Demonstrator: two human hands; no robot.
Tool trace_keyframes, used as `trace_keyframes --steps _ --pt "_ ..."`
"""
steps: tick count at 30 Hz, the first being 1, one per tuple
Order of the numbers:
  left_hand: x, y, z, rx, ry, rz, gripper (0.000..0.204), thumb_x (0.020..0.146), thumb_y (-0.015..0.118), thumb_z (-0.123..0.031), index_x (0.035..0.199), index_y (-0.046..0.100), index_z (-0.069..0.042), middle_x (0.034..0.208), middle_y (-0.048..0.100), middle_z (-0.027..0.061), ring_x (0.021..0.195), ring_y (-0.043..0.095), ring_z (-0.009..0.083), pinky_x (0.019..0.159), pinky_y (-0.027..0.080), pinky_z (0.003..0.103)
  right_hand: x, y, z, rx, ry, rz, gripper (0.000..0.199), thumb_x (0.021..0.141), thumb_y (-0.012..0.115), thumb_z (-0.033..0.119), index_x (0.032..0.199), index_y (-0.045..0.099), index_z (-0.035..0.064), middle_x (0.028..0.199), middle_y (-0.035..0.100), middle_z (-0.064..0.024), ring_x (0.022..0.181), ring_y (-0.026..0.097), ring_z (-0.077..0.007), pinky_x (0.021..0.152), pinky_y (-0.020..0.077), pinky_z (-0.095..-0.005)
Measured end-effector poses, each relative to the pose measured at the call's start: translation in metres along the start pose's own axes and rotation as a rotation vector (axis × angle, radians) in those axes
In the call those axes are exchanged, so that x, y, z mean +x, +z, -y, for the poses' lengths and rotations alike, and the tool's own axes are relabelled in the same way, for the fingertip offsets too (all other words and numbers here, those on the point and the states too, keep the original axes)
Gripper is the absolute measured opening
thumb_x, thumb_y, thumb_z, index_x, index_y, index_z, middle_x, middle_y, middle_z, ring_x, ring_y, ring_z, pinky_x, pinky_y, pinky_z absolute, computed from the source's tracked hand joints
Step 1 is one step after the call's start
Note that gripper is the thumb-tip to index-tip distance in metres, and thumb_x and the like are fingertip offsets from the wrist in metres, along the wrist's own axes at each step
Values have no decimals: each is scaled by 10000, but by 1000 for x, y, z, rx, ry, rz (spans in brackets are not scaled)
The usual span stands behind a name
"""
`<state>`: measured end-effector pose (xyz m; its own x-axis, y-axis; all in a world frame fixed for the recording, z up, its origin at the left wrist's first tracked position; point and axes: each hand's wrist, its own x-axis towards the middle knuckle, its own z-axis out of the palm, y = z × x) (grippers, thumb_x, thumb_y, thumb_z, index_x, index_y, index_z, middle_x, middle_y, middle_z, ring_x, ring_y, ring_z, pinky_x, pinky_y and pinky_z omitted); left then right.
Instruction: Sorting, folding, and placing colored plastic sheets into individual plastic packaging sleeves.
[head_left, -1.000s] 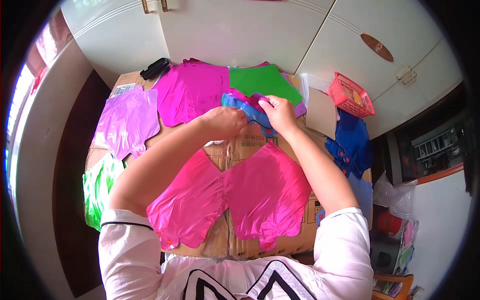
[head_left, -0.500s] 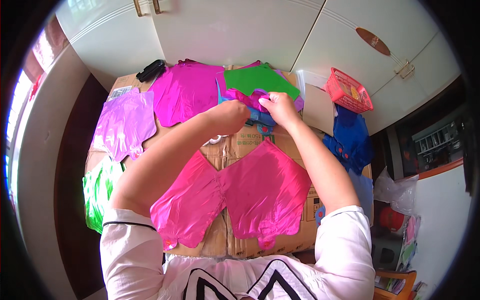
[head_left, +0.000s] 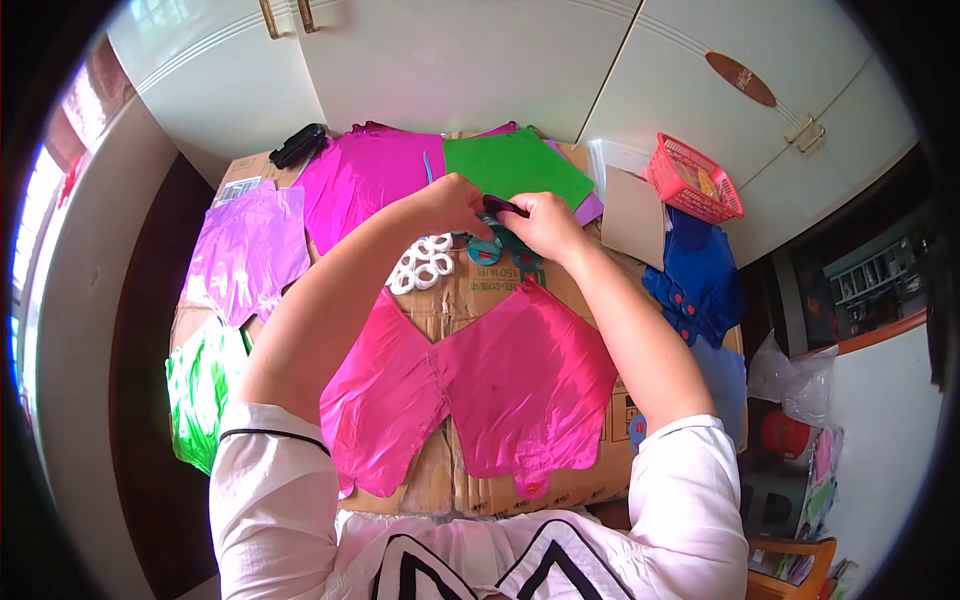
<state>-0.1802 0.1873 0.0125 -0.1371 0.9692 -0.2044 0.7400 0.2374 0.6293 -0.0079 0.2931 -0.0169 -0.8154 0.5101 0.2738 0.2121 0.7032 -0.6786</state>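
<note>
My two hands meet over the far middle of the cardboard. In the pinched fingers of my right hand [head_left: 540,222] is a small dark purple piece [head_left: 505,207], its kind unclear. My left hand [head_left: 462,205] is closed just beside it; what its fingers hold is hidden. Teal foil with round tabs [head_left: 486,250] shows below the hands, partly covered by them. Behind lies a flat green foil sheet [head_left: 520,165], next to a magenta foil sheet [head_left: 375,185]. Several white rings [head_left: 425,262] rest close to my left wrist. Nearer me are pink foil pieces [head_left: 525,385], like deflated foil balloons.
Lilac foil [head_left: 250,250] and bright green foil [head_left: 205,390] lie at the left, dark blue foil [head_left: 695,275] at the right. A pink basket [head_left: 693,178] stands at the back right, a black object [head_left: 298,146] at the back left. White cabinets [head_left: 470,70] close off the back.
The crumpled magenta foil between my hands is gone from view; a dark purple piece shows there now. My left hand has shifted slightly away, uncovering the white rings.
</note>
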Motion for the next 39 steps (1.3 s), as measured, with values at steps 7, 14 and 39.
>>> trace_keyframes --steps 7,14,39 --pt "6 -5 10 -329 62 -49 180 785 759 -144 849 689 9 750 680 85 674 626 157 635 522 323 5 -5 -2 137 117 207 315 773 745 265 998 725 46 928 716 -169 857 696 -294 772 532 -384" --pt "3 15 -5 366 560 -566 308 721 741 -161 1002 677 -53 954 643 88 921 626 252 782 498 381 11 18 2 -146 181 -88 202 781 719 236 881 719 60 868 702 -172 843 676 -356 743 529 -430" --pt "-22 24 -2 629 114 -312 374 855 657 -405 1140 672 -163 1155 619 72 1176 557 271 1154 224 521 -88 -413 -47 303 384 -1018 277 815 760 112 1024 645 -28 939 685 -116 775 659 -210 695 523 -348"
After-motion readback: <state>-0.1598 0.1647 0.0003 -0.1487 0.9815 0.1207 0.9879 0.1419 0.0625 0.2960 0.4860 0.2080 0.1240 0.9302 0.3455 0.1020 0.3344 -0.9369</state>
